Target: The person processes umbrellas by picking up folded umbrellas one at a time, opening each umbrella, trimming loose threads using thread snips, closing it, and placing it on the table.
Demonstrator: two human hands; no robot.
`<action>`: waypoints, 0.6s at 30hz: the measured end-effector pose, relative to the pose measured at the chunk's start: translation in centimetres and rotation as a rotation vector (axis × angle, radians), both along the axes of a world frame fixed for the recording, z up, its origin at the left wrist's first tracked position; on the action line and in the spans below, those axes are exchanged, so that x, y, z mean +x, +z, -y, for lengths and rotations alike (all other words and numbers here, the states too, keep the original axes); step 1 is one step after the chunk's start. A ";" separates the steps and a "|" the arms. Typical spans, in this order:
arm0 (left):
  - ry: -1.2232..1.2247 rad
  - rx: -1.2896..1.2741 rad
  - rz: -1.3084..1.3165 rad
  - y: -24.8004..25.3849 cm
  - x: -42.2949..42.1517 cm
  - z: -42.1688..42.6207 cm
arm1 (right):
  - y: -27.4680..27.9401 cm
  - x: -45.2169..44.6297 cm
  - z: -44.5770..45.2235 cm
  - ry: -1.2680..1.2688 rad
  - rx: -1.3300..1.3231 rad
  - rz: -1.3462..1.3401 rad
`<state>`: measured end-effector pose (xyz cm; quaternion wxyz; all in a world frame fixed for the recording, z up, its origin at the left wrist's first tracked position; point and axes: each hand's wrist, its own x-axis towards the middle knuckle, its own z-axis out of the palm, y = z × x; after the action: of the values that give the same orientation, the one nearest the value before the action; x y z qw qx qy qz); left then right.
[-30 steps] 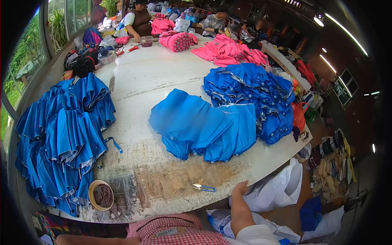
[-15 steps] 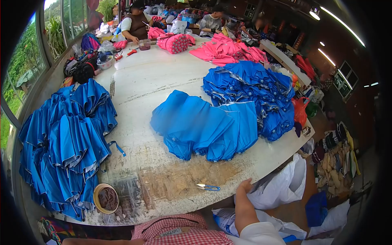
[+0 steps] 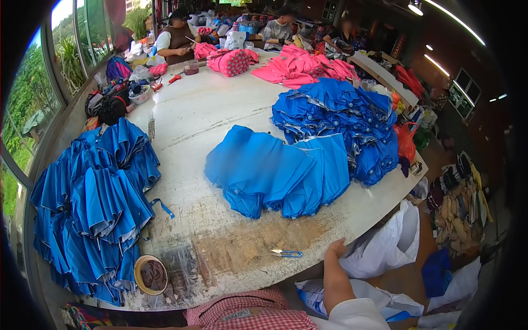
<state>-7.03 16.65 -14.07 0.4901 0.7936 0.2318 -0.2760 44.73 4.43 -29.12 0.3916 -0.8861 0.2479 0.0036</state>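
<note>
My right hand [image 3: 336, 248] rests at the front edge of the white table [image 3: 192, 110], near the blue-handled thread snips [image 3: 287, 253]; its finger positions are too small to make out. My left hand is out of the picture; only a strip of that arm shows at the bottom edge. Folded blue fabric pieces [image 3: 264, 170] lie mid-table, beside a crumpled darker blue heap [image 3: 335, 118]. At the left, a large pile of pleated blue fabric [image 3: 99, 203] stands behind a round bowl [image 3: 137, 275] with dark contents.
Pink bundles [image 3: 234, 62] and a pink pile [image 3: 302, 66] lie toward the far end. Two people [image 3: 179, 41] [image 3: 278, 30] and a third person [image 3: 341, 41] are beyond them. White sacks [image 3: 385, 242] stand right of the table. Windows line the left side.
The whole view has shifted slightly, with near table items now lower and farther right. The far-left person's hands have moved up from the table. My right hand still rests at the edge.
</note>
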 end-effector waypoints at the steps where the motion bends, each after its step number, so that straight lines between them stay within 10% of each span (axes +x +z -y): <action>1: -0.005 -0.003 0.006 -0.2 -0.2 0.2 | -0.1 0.0 0.1 -0.004 0.008 0.005; 15: -0.257 -0.052 0.587 -2.8 -3.7 11.5 | -6.2 1.6 4.4 0.299 0.142 0.152; 18: -0.334 -0.065 0.498 -2.6 -2.0 13.4 | 1.7 -4.6 3.5 0.527 -0.039 0.417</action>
<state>-9.00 3.22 -16.71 0.5048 0.8480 -0.0380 -0.1569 40.16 0.94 -27.43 0.4027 -0.9086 -0.0750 -0.0813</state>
